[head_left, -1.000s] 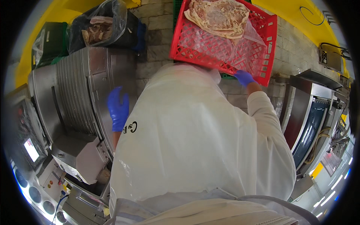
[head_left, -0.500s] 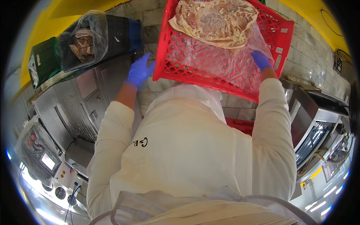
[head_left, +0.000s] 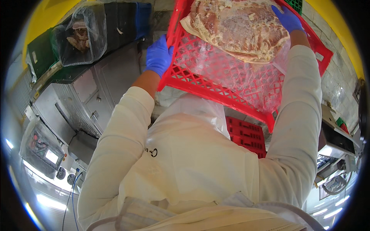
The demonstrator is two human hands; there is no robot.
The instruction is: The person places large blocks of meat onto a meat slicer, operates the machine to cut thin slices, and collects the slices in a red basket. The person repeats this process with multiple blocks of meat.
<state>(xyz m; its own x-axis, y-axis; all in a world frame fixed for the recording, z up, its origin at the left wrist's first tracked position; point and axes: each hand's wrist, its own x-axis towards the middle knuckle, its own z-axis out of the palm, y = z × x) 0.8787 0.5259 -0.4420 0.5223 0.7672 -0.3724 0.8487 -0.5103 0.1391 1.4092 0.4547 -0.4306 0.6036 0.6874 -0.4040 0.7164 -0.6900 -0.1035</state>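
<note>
A wide slab of raw meat, pale with a fatty edge, lies in the far part of a red plastic crate. Under it, a clear plastic sheet spreads over the lattice bottom. My left hand, in a blue glove, is closed on the crate's left rim. My right hand, gloved the same, rests at the right edge of the meat with its fingers stretched out; whether it also touches the crate wall cannot be made out. The crate is tilted, its near right corner lowest.
At the left, a dark bin lined with clear plastic holds meat pieces. Below it stand metal cabinets and a plastic-covered control panel. More red crates sit beneath the tilted one. Metal equipment stands at the right.
My left hand has moved from beside the crate onto its left rim. My right hand has left the plastic sheet and gone farther out to the meat's edge. The crate appears shifted right and turned.
</note>
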